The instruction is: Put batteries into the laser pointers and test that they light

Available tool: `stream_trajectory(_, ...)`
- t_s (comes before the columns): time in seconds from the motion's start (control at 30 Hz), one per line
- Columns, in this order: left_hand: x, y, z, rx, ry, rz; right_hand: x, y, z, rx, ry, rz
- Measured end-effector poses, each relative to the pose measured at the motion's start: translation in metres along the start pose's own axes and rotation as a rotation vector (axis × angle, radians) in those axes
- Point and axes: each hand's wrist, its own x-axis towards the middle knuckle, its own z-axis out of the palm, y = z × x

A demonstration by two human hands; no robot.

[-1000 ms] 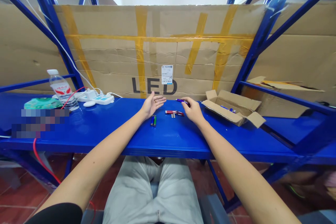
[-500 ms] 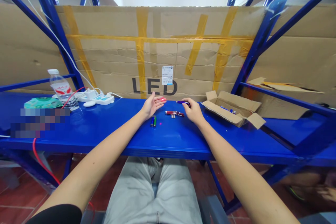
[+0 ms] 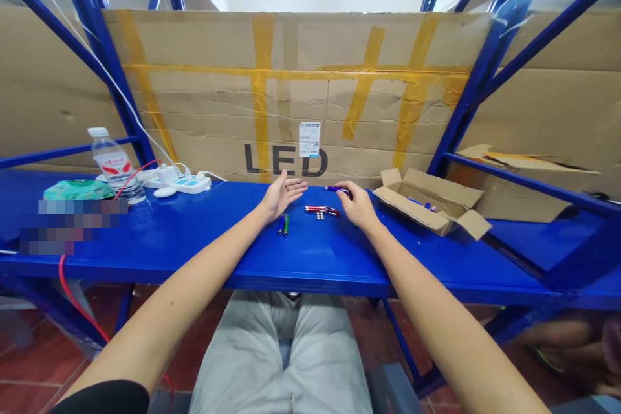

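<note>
My right hand (image 3: 359, 205) is wrapped round a slim purple laser pointer (image 3: 334, 189), its front end aimed left at my other palm. Fingers stretched out, my left hand (image 3: 280, 198) is held up, palm turned right, with nothing in it. On the table between the hands lies a red metallic pointer (image 3: 315, 209), and several small button cells (image 3: 319, 215) sit just in front of it. Below my left hand, a blue pen-like piece (image 3: 281, 225) and a green one (image 3: 286, 225) lie side by side. Part of the purple pointer is hidden by my fingers.
An open cardboard box (image 3: 412, 210) with blue items stands to the right on the blue table (image 3: 310, 265). At left are a water bottle (image 3: 116, 171), a power strip (image 3: 194, 182) and a green packet (image 3: 77, 189). A large cardboard sheet (image 3: 213, 110) closes off the back.
The red light spot on my left fingertips has gone out, and so has the faint one on the table. Both hands stay almost where they were.
</note>
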Motion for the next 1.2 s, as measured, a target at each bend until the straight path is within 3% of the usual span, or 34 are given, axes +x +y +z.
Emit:
stream_trajectory(0.67, 0.002, -0.002, -0.002, 0.057, -0.014, 0.035, 0.000, -0.002, -0.001, -0.026, -0.010, 0.017)
stream_trajectory(0.73, 0.003, -0.003, -0.003, 0.162, -0.003, 0.063, 0.000, 0.000, -0.001, -0.036, -0.008, 0.028)
stream_trajectory(0.83, 0.000, -0.007, -0.005, 0.553, 0.056, 0.204, 0.000, 0.002, 0.000, -0.037, -0.047, 0.060)
stream_trajectory(0.93, -0.007, -0.009, -0.001, 0.905, -0.026, 0.406, -0.002, -0.001, 0.003, 0.011, -0.140, 0.054)
stream_trajectory(1.1, -0.017, -0.010, 0.017, 0.972, -0.200, 0.466, -0.006, -0.008, 0.008, 0.092, -0.270, -0.011)
stream_trajectory(1.2, -0.018, -0.010, 0.021, 1.008, -0.233, 0.473, -0.007, -0.005, 0.012, 0.133, -0.305, 0.003)
